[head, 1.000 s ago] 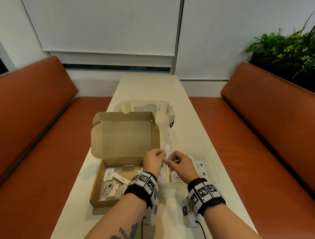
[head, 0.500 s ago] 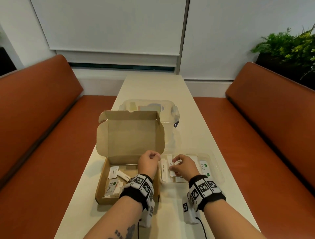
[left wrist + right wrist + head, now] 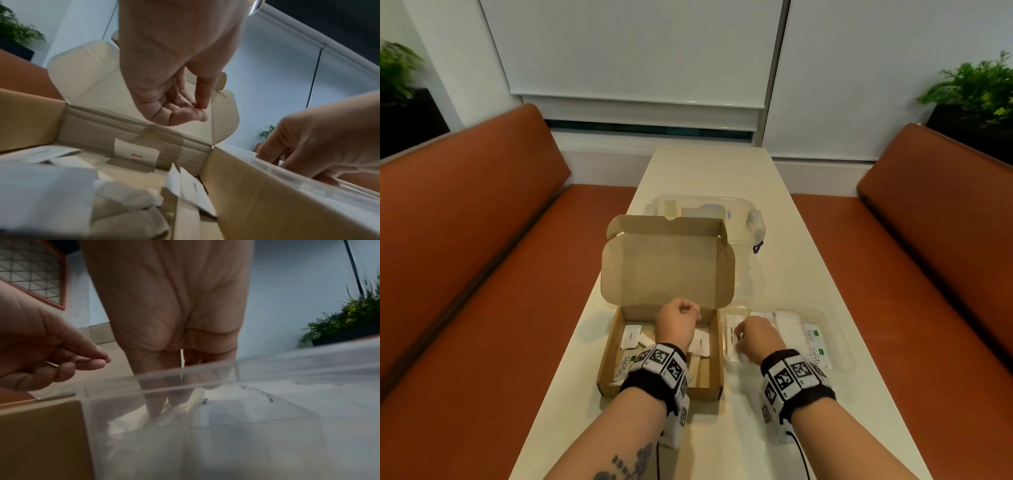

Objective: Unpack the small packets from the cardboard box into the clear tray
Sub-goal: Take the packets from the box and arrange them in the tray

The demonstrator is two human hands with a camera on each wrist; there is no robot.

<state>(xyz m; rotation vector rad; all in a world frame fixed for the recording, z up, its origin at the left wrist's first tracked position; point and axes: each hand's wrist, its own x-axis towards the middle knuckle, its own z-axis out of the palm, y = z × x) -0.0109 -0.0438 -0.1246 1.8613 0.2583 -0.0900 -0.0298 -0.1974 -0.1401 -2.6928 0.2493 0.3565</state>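
Observation:
The open cardboard box (image 3: 606,359) lies at the table's near left with its lid (image 3: 667,270) standing up; white packets (image 3: 631,337) lie inside, one marked in red (image 3: 136,153). My left hand (image 3: 690,310) hovers over the box's far right corner, fingers loosely curled, thumb against a fingertip (image 3: 202,108), nothing in it. The clear tray (image 3: 837,330) sits right of the box and holds rows of packets (image 3: 813,342). My right hand (image 3: 738,337) reaches down into the tray's left end. It pinches a thin white packet (image 3: 182,360), with fingertips (image 3: 156,408) on the packets below.
A clear lidded container (image 3: 705,209) stands just behind the box lid. The cream table (image 3: 791,267) is narrow, with orange benches (image 3: 482,274) along both sides. Plants (image 3: 976,89) stand in the back corners.
The hands met above the gap between box and tray a second ago. Since then the left hand has drawn back over the box, and the right has gone down into the tray with a packet.

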